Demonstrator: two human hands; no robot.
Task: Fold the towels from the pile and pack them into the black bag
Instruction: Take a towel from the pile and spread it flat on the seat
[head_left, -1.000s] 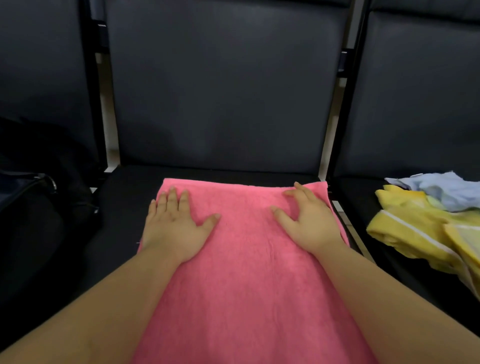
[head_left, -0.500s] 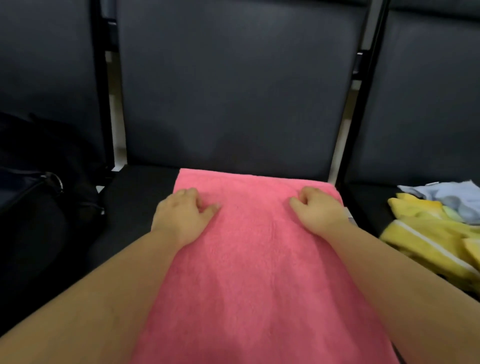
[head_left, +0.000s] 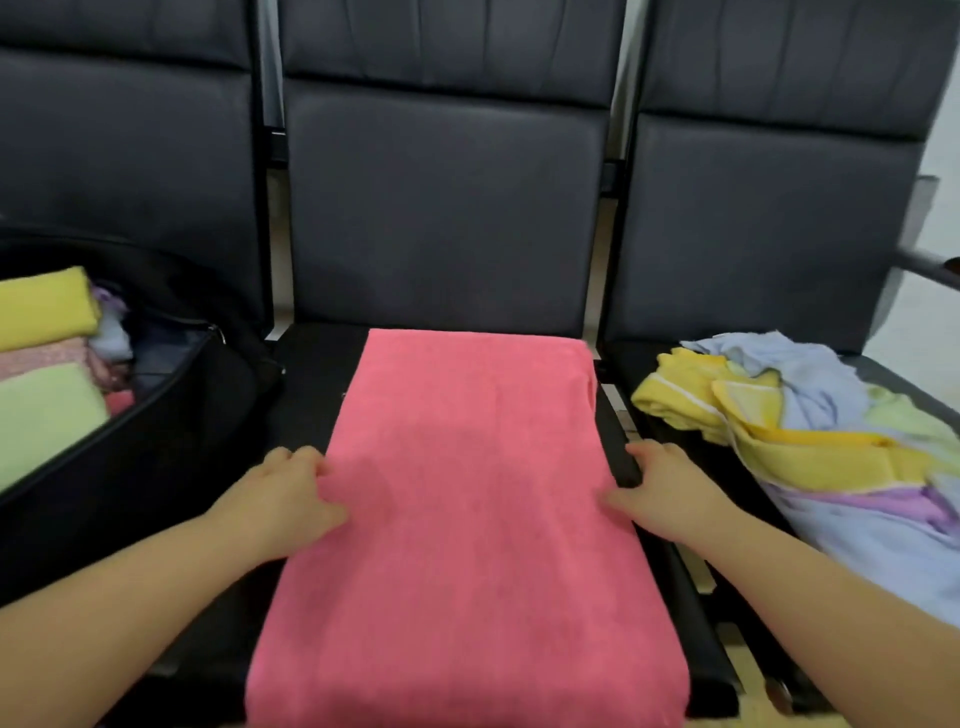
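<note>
Three dark padded chairs stand side by side across the frame: the left chair (head_left: 124, 156), the middle chair (head_left: 441, 208) and the right chair (head_left: 769, 218). Each backrest has a stitched seam near the top. Pale wall (head_left: 935, 104) shows at the upper right edge and through the narrow gaps between the backrests. The light is dim and even.

pink towel (head_left: 467, 493): matt terry cloth, fine nubbly pile, smooth-laid.
chair backs (head_left: 441, 208): dark leather-like padding, faint sheen, creased at 12 o'clock.
black bag (head_left: 156, 457): matt woven fabric, at 9 o'clock.
folded towels (head_left: 47, 358): soft matt cloth inside it.
towel pile (head_left: 810, 431): rumpled matt cloth, 3 o'clock.
</note>
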